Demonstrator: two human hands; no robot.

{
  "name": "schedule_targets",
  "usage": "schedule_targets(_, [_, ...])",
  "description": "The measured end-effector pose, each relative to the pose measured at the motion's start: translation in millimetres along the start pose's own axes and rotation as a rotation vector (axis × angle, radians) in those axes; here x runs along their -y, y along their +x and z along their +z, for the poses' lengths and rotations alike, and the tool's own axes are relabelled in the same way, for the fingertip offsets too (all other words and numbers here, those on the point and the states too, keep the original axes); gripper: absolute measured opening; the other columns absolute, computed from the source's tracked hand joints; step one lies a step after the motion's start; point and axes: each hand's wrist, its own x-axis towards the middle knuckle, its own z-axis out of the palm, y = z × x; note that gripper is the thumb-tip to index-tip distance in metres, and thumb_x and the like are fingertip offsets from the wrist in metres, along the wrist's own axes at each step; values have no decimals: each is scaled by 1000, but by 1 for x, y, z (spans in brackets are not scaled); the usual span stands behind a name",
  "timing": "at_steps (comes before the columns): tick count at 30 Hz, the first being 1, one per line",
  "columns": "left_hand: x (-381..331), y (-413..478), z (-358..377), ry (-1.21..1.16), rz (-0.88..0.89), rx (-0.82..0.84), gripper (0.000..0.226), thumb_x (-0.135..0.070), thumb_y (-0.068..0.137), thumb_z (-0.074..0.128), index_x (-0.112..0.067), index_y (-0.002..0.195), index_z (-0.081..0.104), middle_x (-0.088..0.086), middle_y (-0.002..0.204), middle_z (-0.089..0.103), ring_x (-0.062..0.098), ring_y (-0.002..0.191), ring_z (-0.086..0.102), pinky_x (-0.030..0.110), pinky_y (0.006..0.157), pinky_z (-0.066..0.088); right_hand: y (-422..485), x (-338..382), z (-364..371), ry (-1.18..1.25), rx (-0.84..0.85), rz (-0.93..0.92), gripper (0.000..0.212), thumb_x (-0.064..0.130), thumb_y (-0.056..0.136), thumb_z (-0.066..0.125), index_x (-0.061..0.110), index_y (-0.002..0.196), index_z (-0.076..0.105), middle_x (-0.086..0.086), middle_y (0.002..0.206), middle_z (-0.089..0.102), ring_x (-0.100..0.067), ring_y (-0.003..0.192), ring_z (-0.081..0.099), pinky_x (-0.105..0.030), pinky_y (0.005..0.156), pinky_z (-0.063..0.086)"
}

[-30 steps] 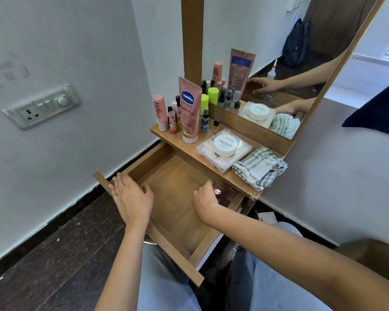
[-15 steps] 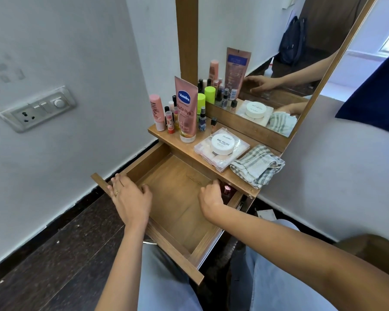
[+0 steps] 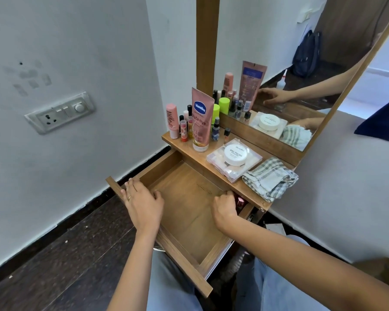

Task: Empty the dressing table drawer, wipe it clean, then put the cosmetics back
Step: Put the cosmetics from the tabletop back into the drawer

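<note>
**Student:** In this head view, where is the drawer?

**Legend:** It is pulled well out from under the counter, above the seated person's lap. Its wooden floor shows bare. At the far right corner a pink-capped item sits partly under the counter's edge.

**Student:** And the left hand?

**Legend:** It lies palm-down on the drawer's front rim near the left corner. The fingers are relaxed across the wood, with the thumb on the inner side. A ring shows on one finger. It grasps nothing.

**Student:** The right hand?

**Legend:** It is at the drawer's far right corner, fingers curled, knuckles just beside the pink-capped item. Whether it holds that item cannot be told, because the back of the hand hides the fingertips.

**Student:** What stands on the counter?

**Legend:** At the left is a cluster of upright cosmetics:
- a pink bottle;
- a tall lotion tube standing on its cap;
- a green-capped container behind it;
- several small bottles.

To their right, a white jar lettered "NAIL POLISH" rests on a clear pack. Further right, a checked cloth lies crumpled near the counter's front edge.

**Student:** And the surroundings?

**Legend:** A mirror rises behind the counter and reflects the cosmetics and both hands. A socket plate is on the wall at left, above a dark floor.
</note>
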Motion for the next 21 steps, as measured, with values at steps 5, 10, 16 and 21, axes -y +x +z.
schedule_targets(5, [0,-2,1,-11,5,-2,62,-17,84,64,8,135,39,24,142,42,33,139,31,40,118,13,-4,-3,-10,108,-95,-38,26,11,93,52,11,117,61,-9,118,61,-24,112,54,-33,93,38])
schedule_targets(10, [1,1,2,-16,5,-12,62,-16,83,66,8,134,40,24,141,43,33,138,31,41,118,13,-14,-19,-57,653,-407,-38,14,19,93,57,13,105,62,-6,108,62,-19,94,63,-27,75,51])
schedule_targets(16, [1,1,3,-21,-3,-21,61,-15,82,64,7,134,42,22,141,44,31,138,32,38,117,10,-7,-59,-99,1328,-664,165,9,25,90,63,18,96,65,6,88,64,-2,76,59,-16,65,50])
schedule_targets(21, [1,1,3,-22,7,-32,61,-14,82,63,7,135,41,22,141,44,31,139,32,38,117,10,7,-92,-107,1535,-816,339,13,13,87,66,15,98,59,9,81,59,-1,72,55,-20,68,51])
